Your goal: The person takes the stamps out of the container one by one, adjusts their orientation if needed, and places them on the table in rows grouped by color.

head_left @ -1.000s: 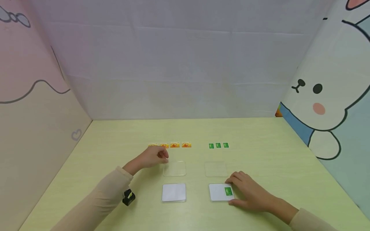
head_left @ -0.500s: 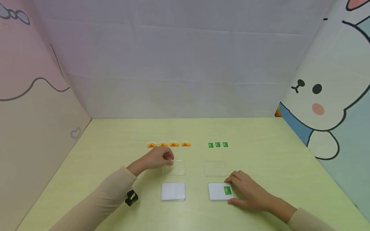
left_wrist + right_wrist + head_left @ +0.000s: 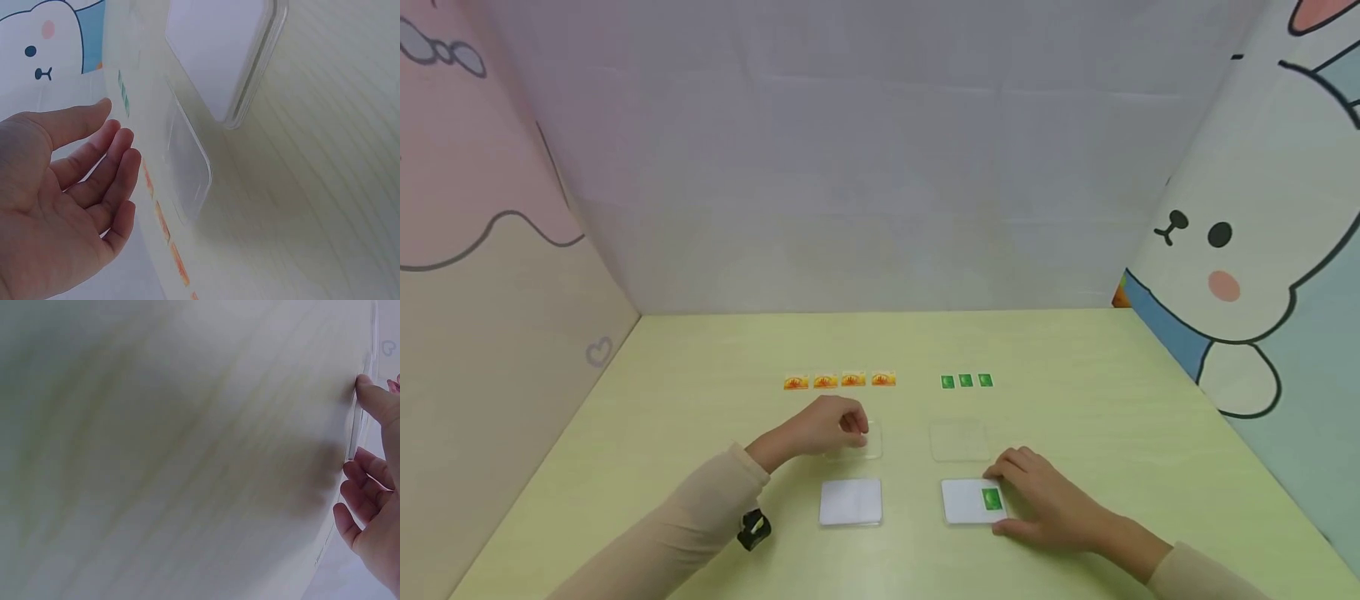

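My left hand (image 3: pixel 826 427) hovers over the left clear plastic lid (image 3: pixel 874 448), covering part of it. In the left wrist view its fingers (image 3: pixel 122 169) are loosely curled, with a gap to the thumb and nothing seen between them. My right hand (image 3: pixel 1051 504) spans the right edge of a clear case with a white card (image 3: pixel 962 502), thumb at the near corner and fingers at the far one. A green stamp (image 3: pixel 992 499) lies on that card's right side. The right wrist view shows this case's edge (image 3: pixel 356 428) between thumb and fingertips.
A second cased white card (image 3: pixel 850 502) lies to the left. Behind the right card is another clear lid (image 3: pixel 959 442). Farther back are a row of several orange stamps (image 3: pixel 826 382) and three green stamps (image 3: pixel 966 381). Printed walls (image 3: pixel 880 167) enclose the table.
My left hand has moved right and nearer, from beside the orange stamps to over the left lid. My right hand stays at the right case.
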Demonstrator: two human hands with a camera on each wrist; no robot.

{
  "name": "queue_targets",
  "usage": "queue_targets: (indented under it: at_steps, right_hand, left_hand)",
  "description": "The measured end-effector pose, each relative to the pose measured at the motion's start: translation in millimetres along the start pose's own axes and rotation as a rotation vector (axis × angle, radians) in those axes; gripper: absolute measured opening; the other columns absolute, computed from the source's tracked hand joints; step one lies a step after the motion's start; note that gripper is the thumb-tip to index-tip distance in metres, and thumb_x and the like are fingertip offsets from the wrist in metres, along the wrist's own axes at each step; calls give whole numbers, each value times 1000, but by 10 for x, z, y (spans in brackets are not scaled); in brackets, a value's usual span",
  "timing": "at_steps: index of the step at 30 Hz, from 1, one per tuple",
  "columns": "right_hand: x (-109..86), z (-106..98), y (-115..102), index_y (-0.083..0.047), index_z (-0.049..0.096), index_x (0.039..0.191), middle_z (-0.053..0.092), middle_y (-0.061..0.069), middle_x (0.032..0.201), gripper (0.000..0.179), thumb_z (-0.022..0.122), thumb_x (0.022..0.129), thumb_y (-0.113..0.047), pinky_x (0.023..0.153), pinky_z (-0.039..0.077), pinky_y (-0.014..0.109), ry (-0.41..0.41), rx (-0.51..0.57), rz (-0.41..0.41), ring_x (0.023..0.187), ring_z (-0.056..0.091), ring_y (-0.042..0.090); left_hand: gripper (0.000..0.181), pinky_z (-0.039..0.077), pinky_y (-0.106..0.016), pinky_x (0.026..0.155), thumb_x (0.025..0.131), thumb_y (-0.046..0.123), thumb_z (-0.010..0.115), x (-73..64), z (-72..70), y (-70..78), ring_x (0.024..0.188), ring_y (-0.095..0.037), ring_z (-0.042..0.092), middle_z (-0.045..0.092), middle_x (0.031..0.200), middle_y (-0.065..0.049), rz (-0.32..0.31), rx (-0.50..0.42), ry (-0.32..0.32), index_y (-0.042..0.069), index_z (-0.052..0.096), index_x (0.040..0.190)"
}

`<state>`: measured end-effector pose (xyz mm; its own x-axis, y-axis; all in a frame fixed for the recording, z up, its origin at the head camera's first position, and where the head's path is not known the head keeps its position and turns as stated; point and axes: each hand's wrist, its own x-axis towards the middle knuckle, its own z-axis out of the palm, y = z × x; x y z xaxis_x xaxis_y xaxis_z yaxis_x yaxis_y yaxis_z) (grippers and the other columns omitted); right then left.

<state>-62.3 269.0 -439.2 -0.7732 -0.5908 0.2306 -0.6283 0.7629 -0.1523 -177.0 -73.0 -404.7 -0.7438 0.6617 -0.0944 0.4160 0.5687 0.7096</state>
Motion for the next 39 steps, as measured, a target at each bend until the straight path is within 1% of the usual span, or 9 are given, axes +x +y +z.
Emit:
queue_targets:
  at_steps: [5, 8, 18, 25, 31, 39]
  right_hand:
    - [-12, 1, -9, -18, 60, 111, 55, -12, 108, 49, 73, 78, -51, 86, 46, 30, -3, -1, 2, 99, 46, 3]
    - [-13, -1, -10, -17, 60, 111, 55, -12, 108, 49, 74, 78, -51, 86, 46, 30, 1, 0, 0, 98, 46, 3]
    - [-18, 2, -4, -17, 60, 111, 55, -12, 108, 49, 74, 77, -51, 85, 46, 29, -7, 0, 7, 98, 46, 3]
    - [-27, 10, 5, -17, 60, 111, 55, -12, 109, 50, 75, 76, -50, 85, 45, 28, 9, 7, 3, 98, 45, 2]
    - [-30, 8, 5, -17, 60, 112, 55, -12, 109, 50, 76, 76, -48, 85, 46, 28, 10, 44, 19, 98, 45, 2]
    - [-29, 9, 15, -17, 60, 113, 55, -12, 111, 51, 77, 75, -47, 86, 46, 29, 4, 92, 50, 100, 45, 2]
  left_hand:
    - [8, 46, -19, 71, 84, 12, 71, 31, 77, 30, 74, -6, 55, 65, 81, -1, 26, 14, -11, 7, 64, 87]
    - [8, 46, -19, 71, 84, 12, 71, 53, 117, 55, 74, -6, 56, 66, 81, -1, 31, 15, -17, 8, 65, 86]
    - [8, 46, -19, 69, 84, 11, 71, 81, 245, 169, 75, -6, 55, 67, 82, -1, 38, -37, -57, 7, 65, 87]
    - [7, 46, -19, 70, 84, 12, 71, 87, 304, 214, 74, -5, 56, 67, 81, -1, 60, -30, -64, 8, 65, 86]
    - [6, 46, -19, 71, 85, 12, 71, 101, 350, 257, 76, -8, 56, 66, 82, 0, 54, -32, -79, 9, 65, 86]
    - [7, 45, -19, 69, 84, 11, 71, 143, 432, 342, 76, -9, 56, 64, 80, 2, 23, -60, -110, 9, 65, 86]
